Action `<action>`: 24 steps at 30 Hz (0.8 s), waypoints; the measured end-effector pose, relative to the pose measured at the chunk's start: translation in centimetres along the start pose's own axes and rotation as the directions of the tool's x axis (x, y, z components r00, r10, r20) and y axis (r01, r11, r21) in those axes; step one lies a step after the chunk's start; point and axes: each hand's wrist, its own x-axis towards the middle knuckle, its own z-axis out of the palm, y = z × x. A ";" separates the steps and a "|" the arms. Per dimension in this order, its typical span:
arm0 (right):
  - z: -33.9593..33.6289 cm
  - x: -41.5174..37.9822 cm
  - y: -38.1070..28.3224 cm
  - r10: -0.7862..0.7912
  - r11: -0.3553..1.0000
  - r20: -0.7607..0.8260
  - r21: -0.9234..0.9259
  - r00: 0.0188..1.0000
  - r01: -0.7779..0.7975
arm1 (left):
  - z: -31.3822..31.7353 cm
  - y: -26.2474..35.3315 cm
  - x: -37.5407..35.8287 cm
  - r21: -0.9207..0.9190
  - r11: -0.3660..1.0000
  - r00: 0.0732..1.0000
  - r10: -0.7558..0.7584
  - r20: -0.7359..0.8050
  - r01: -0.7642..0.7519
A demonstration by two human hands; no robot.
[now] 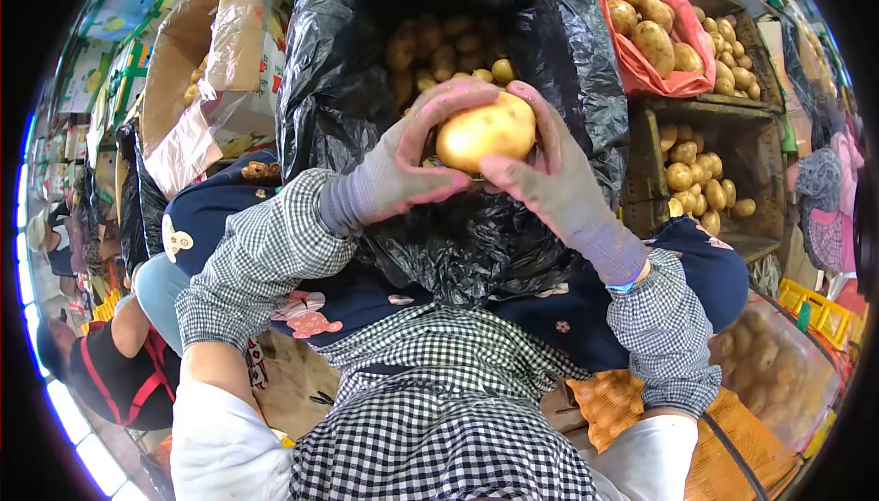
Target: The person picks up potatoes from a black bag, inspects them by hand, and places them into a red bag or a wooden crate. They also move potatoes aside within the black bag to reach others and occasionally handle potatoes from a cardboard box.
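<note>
A large yellow potato (485,132) is held between my two gloved hands, above a bin lined with a black plastic bag (316,80). My left hand (412,153) curves round the potato's left side, with the fingers over the top and the thumb below. From the right, my right hand (554,167) closes on it, thumb pressed on the lower front and fingers along the upper right edge. Both gloves are greyish with pink, soiled fingers. Deeper in the bag lies a heap of smaller potatoes (442,61), partly in shadow and partly behind my hands.
A red bag (615,61) of large potatoes stands at the upper right. Below it, a wooden crate (732,135) holds several potatoes. An opened cardboard box (183,52) is on the left. Orange mesh sacking (723,451) lies at the lower right. Another person (124,368) is at the far left.
</note>
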 end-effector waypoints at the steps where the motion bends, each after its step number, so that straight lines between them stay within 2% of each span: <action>1: 0.2 0.0 0.1 -0.051 0.999 0.007 -0.010 0.999 0.052 | -0.1 -0.3 -0.1 0.006 0.999 0.999 0.045 -0.013 -0.045; 2: 0.4 0.0 0.2 -0.102 0.995 0.014 -0.019 0.995 0.103 | -0.1 -0.3 0.0 0.012 0.996 0.996 0.089 -0.026 -0.089; 3: 0.5 -0.1 -0.1 -0.112 0.993 -0.011 0.040 0.994 0.112 | 0.2 -0.2 0.0 -0.109 0.990 0.995 0.080 -0.055 -0.085; 6: -0.6 0.0 0.7 -0.249 0.968 0.011 -0.009 0.968 0.249 | -0.1 0.5 0.3 -0.149 0.986 0.997 -0.075 -0.024 0.071; 9: -0.7 -0.6 0.7 -0.202 0.972 -0.016 0.123 0.979 0.202 | 0.1 0.8 0.2 -0.053 0.996 0.997 -0.073 -0.027 0.071; 12: -0.8 -1.1 0.3 -0.136 0.966 -0.031 0.217 0.990 0.140 | 0.8 1.2 0.4 -0.090 0.994 0.996 -0.071 -0.058 0.066; 15: -1.2 -1.6 0.0 -0.002 0.943 -0.072 0.332 0.997 0.026 | 0.9 0.9 1.3 -0.027 1.000 0.999 0.016 0.036 -0.015; 16: -1.6 -1.7 -0.5 0.045 0.932 -0.097 0.362 0.994 -0.006 | 0.9 0.9 1.9 0.064 0.997 0.996 0.046 0.070 -0.050; 17: -2.2 -1.5 -0.1 -0.004 0.928 -0.115 0.370 0.993 0.046 | 0.8 1.0 2.6 0.146 0.984 0.990 0.088 0.112 -0.104; 18: -3.2 -1.1 0.3 -0.116 0.949 -0.146 0.275 0.982 0.153 | 0.7 0.8 3.6 0.218 0.962 0.979 0.130 0.155 -0.163; 19: -4.8 -1.2 -0.7 -0.093 0.936 -0.190 0.317 0.977 0.151 | 0.3 -0.3 4.8 0.172 0.971 0.986 0.157 0.057 -0.165; 20: -6.4 -0.8 -1.8 -0.064 0.918 -0.226 0.369 0.972 0.146 | 0.5 -0.1 6.2 -0.064 0.997 0.997 0.027 -0.074 -0.032; 21: -9.0 0.0 -3.6 -0.090 0.902 -0.261 0.387 0.961 0.190 | -0.5 -0.4 7.8 -0.073 0.987 0.972 -0.151 -0.181 0.140; 22: -11.1 0.8 -5.9 -0.143 0.857 -0.363 0.419 0.921 0.299 | -1.9 -1.9 9.7 -0.048 0.988 0.943 -0.157 -0.294 0.150; 23: -15.2 2.0 -7.0 -0.165 0.831 -0.428 0.425 0.888 0.359 | -3.8 -4.6 10.6 -0.206 0.967 0.923 -0.211 -0.322 0.150; 24: -18.6 3.2 -7.5 -0.409 0.865 -0.503 0.052 0.762 0.499 | -4.7 -6.0 11.3 -0.303 0.914 0.845 -0.374 -0.383 0.268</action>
